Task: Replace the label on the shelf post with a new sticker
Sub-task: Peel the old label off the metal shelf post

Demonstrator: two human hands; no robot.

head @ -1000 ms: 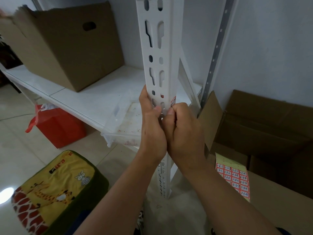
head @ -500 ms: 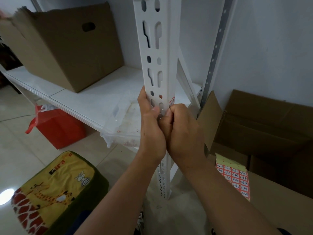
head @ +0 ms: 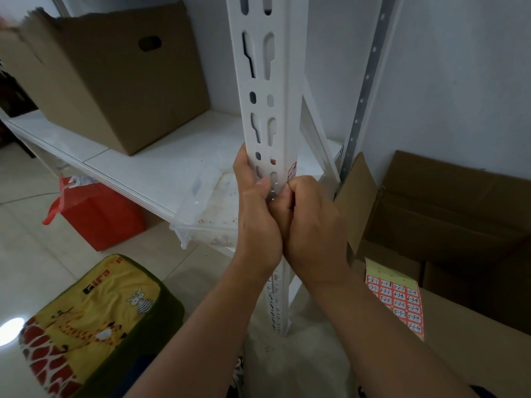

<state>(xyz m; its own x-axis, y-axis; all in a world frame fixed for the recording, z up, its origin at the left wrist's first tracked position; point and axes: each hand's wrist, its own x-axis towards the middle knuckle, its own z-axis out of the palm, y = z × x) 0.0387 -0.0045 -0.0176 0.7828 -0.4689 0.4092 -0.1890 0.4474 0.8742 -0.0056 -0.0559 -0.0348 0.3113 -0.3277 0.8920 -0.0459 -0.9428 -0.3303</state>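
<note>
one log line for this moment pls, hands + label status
left hand: grips shelf post | right hand: fingers at post corner, below label | label: on post | sticker sheet: on cardboard box

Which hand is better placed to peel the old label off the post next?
The right hand, probably. Its thumb and fingertips sit at the post's corner just under the red-and-white label, while the left hand wraps the post's other face, steadying it.

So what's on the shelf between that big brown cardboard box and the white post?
In the head view, a clear plastic tray sits between the brown cardboard box and the white slotted metal post.
</note>
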